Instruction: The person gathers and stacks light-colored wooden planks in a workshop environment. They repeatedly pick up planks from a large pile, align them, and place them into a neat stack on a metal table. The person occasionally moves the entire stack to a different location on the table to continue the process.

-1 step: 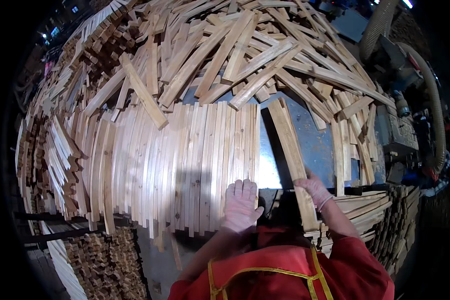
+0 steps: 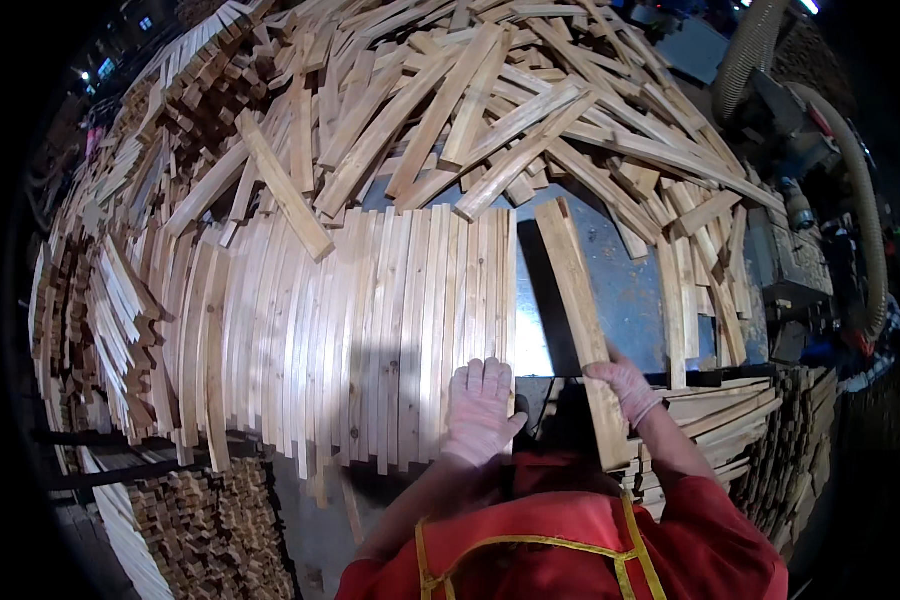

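Note:
My left hand point(image 2: 478, 412), in a thin pale glove, lies flat with fingers stretched on the near right end of a row of wooden strips point(image 2: 390, 310). These strips stand side by side, closely packed. My right hand point(image 2: 625, 388), gloved alike, is closed round a wooden board point(image 2: 573, 290) near its close end. The board slants away from me to the right of the row, with a dark gap between them. Its near end sticks out past the table edge. My right fingers are partly hidden by the board.
A blue-grey metal tabletop point(image 2: 615, 270) shows right of the row. Behind it lies a large jumbled heap of boards point(image 2: 470, 110). One loose board point(image 2: 282, 185) rests across the row's far edge. Stacked wood point(image 2: 205, 520) stands below left, and a ribbed hose point(image 2: 875, 220) curves at the right.
The board in my right hand has tilted very slightly, and that hand has shifted a little left. My left hand stays in place on the strips.

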Demonstrator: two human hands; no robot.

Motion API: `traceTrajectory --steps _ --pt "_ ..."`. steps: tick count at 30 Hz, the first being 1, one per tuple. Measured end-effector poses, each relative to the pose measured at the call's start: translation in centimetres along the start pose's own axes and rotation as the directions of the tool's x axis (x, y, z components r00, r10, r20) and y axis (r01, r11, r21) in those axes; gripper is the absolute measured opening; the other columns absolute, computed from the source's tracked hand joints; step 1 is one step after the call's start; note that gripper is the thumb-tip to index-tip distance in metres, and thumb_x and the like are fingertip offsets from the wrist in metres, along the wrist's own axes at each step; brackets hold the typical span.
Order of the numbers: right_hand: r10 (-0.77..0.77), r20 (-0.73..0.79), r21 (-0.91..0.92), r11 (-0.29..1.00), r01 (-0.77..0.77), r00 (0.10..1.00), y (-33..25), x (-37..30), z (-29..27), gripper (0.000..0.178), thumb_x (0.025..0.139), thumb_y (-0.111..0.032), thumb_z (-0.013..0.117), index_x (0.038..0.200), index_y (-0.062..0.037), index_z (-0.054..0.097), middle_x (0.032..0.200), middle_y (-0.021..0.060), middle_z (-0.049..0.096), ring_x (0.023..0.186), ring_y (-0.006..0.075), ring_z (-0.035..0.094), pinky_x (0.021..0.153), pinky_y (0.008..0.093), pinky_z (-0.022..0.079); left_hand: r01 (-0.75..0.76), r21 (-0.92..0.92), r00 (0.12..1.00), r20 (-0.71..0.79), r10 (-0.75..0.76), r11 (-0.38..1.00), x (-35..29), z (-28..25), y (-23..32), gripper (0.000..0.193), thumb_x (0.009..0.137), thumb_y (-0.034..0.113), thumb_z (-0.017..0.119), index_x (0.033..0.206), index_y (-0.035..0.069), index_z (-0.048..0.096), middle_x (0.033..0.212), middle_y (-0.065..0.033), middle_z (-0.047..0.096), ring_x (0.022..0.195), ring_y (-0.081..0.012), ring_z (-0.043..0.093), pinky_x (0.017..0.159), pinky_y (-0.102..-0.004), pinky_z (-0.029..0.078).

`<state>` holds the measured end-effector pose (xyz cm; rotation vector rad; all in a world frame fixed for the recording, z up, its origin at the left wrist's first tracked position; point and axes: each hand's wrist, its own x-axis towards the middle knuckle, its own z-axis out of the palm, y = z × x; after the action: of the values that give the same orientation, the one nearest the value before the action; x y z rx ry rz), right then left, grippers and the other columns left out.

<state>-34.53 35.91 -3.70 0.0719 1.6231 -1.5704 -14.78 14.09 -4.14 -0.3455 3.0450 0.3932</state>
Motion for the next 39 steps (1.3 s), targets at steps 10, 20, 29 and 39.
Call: traceTrajectory --steps 10,20,29,39 --pt "-0.045 -0.085 0.446 0.892 0.078 0.995 7.4 -3.3 8.2 0.054 0.094 -0.006 0.074 0.145 0.0007 0.059 0.115 0.0116 0.074 0.101 0.0238 0.072 0.097 0.0386 0.06 0.453 -0.874 0.883 0.467 -0.05 -0.175 -0.9 0.6 2.9 0.066 0.095 0.023 0.082 0.149 -0.001 0.053 0.132 -0.0154 0.067 0.115 -0.0242 0.066 0.098 -0.0369 0.056" --pt "-0.115 -0.331 0.021 0.991 0.129 0.937 5.9 -8.9 4.4 0.057 0.087 0.0 0.069 0.145 -0.0006 0.067 0.119 0.0079 0.076 0.1 0.0173 0.069 0.093 0.0308 0.056 0.303 -0.308 0.952 0.131 -0.276 0.902 2.1 0.0 5.1 0.07 0.095 0.04 0.065 0.152 0.001 0.057 0.166 -0.0186 0.042 0.157 -0.0367 0.034 0.13 -0.0469 0.029" --pt "-0.374 -0.679 -0.205 0.923 0.326 0.632 8.2 -17.9 -9.2 0.062 0.086 -0.008 0.063 0.147 0.0017 0.064 0.123 0.0104 0.075 0.106 0.0177 0.069 0.092 0.0306 0.055 -0.079 0.074 0.913 -0.394 0.102 0.994 5.3 6.9 1.5 0.043 0.093 0.028 0.063 0.127 0.001 0.064 0.135 -0.0232 0.061 0.13 -0.0423 0.055 0.109 -0.0531 0.042" --pt "0.112 -0.983 0.076 0.968 0.24 -0.143 25.3 -21.9 -33.7 0.036 0.092 -0.009 0.062 0.126 0.0001 0.068 0.083 0.0086 0.068 0.063 0.021 0.06 0.055 0.0367 0.047 0.033 0.232 0.999 -0.008 -0.032 0.972 5.2 5.6 2.0 0.085 0.096 0.031 0.068 0.166 -0.003 0.033 0.175 -0.0276 0.029 0.164 -0.0448 0.022 0.134 -0.0533 0.016"
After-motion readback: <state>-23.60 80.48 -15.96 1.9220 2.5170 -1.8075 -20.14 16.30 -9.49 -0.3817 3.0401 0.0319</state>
